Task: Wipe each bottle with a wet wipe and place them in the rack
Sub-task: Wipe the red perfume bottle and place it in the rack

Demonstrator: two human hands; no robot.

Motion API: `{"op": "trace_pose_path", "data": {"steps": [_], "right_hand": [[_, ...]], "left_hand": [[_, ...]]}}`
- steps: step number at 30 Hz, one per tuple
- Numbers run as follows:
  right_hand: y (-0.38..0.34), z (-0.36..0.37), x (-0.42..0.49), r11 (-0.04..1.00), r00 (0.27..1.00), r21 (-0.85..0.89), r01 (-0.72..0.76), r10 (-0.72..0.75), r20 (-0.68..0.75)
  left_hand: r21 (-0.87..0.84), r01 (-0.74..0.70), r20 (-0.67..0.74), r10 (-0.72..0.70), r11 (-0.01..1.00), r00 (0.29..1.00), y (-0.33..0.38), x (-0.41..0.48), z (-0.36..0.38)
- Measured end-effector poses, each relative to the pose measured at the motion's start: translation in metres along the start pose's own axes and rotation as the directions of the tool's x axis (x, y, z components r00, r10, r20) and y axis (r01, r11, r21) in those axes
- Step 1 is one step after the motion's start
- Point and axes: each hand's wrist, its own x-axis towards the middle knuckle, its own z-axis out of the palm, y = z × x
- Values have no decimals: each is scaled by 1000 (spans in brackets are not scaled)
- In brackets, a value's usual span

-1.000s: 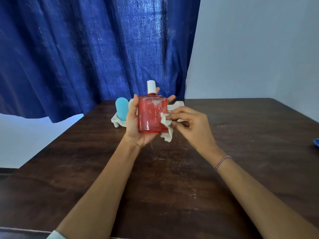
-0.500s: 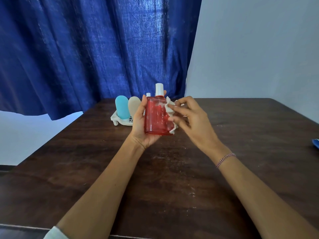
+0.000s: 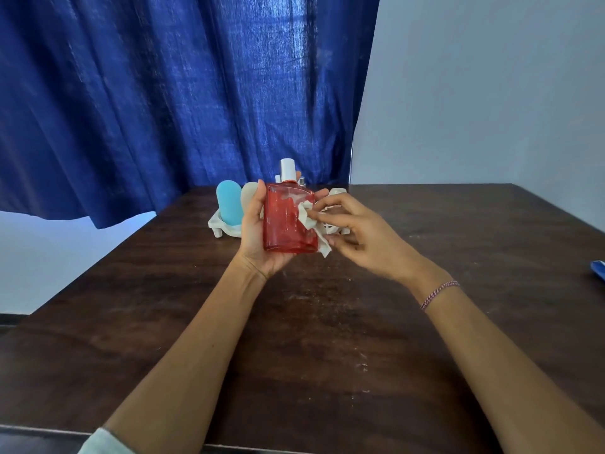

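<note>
Head view, frame centre: the left hand [image 3: 258, 237] gripped an upright red bottle [image 3: 288, 221] above the counter [image 3: 327, 322], fingers curled round its far side. At the bottle's right edge the right hand [image 3: 363, 237] pinched a crumpled wet wipe [image 3: 309, 221] against it. Behind stood the white rack [image 3: 226, 226] holding a light-blue bottle [image 3: 228, 206].

Your dark wooden surface [image 3: 327, 339] showing pale scuffs in front of you, white rack [image 3: 226, 228] sitting near its far edge, blue object [image 3: 598, 269] lying at your far right, half cut off

light: backlit through curtain [image 3: 183, 93] | sharp | wide-angle bend at edges
</note>
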Motion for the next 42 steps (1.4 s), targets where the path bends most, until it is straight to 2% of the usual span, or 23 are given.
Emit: {"op": "trace_pose_path", "data": {"steps": [2, 6, 9, 11, 13, 15, 19, 22, 29, 34, 39, 42], "right_hand": [[-1, -1, -1, 999, 1000, -28, 27, -27, -3], [-4, -1, -1, 995, 989, -77, 64, -74, -130], [-5, -2, -1, 995, 980, -95, 22, -40, -197], [-6, 0, -2, 999, 965, -23, -23, 16, -264], [-8, 2, -1, 997, 928, 42, -71, 81, -364], [-9, 4, 0, 992, 875, 31, -118, 119, -469], [-9, 4, 1, 982, 802, 47, -183, 177, -570], [-8, 8, 3, 982, 813, 9, -188, 160, -560], [-9, 11, 2, 991, 829, -31, -126, 88, -552], [-12, 13, -1, 997, 913, 76, -29, 57, -405], [-23, 25, -1, 995, 974, -13, 99, -100, -203], [-22, 28, -1, 991, 973, -77, 110, -123, -194]], "left_hand": [[0, 15, -2, -15, 1000, 1000, -1, -1, 0], [10, 35, 18, -35, 999, 999, -3, -1, 2], [-6, 80, 71, -79, 997, 994, -6, 0, 2], [1, 120, 115, -120, 993, 986, -7, 0, 4], [6, 145, 179, -143, 989, 973, -8, -1, 7], [14, 164, 210, -163, 986, 964, -9, -1, 8], [64, 205, 197, -214, 977, 957, -9, -1, 8], [67, 210, 130, -217, 976, 968, -9, -2, 9], [64, 181, 120, -187, 981, 975, -9, -1, 7], [86, 131, 84, -138, 988, 987, -8, 3, 0], [88, 91, 89, -99, 992, 991, -2, 1, 0], [86, 88, 77, -94, 992, 993, -1, 1, -1]]}}
